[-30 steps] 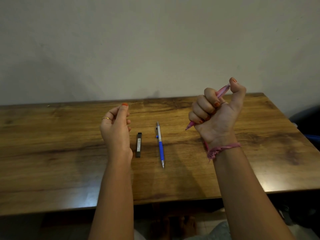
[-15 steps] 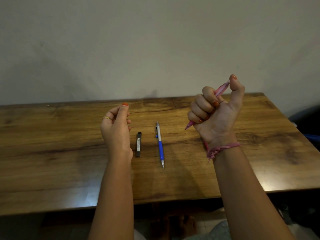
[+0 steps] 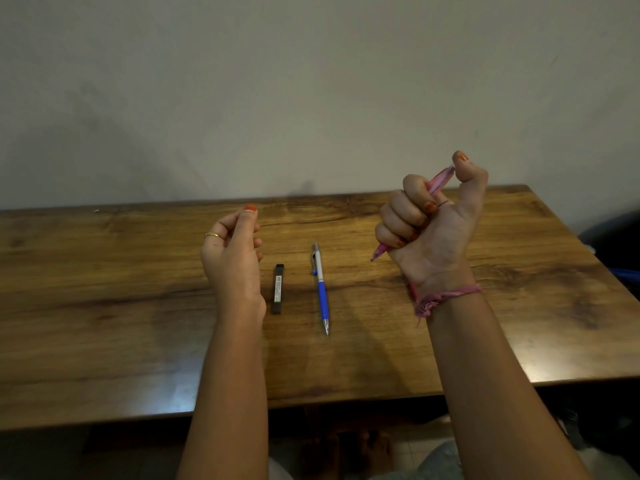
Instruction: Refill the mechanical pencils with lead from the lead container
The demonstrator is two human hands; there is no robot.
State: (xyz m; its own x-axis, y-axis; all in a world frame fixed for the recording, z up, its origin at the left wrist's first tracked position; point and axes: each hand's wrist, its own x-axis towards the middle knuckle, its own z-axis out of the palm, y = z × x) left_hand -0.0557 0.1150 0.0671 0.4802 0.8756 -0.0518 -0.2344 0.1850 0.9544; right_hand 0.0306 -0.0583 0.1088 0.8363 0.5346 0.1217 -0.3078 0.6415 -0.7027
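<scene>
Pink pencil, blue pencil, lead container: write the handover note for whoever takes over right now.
Right hand: fist round the pink pencil, tip down-left, thumb over its top end.
Left hand: raised, fingers loosely curled; whether it pinches a lead cannot be told.
On the table: black lead container, blue pencil just right of it, apart, untouched.
Done: pink pencil picked up.
Left: whether pink is loaded is unclear; refill blue.

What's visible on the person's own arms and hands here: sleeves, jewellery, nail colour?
Both forearms are bare, with no sleeves in view. The left hand wears a thin gold ring on one finger. The right hand has a frayed pink thread band tied round the wrist and a thin dark ring. Fingernails on both hands are painted orange.
</scene>
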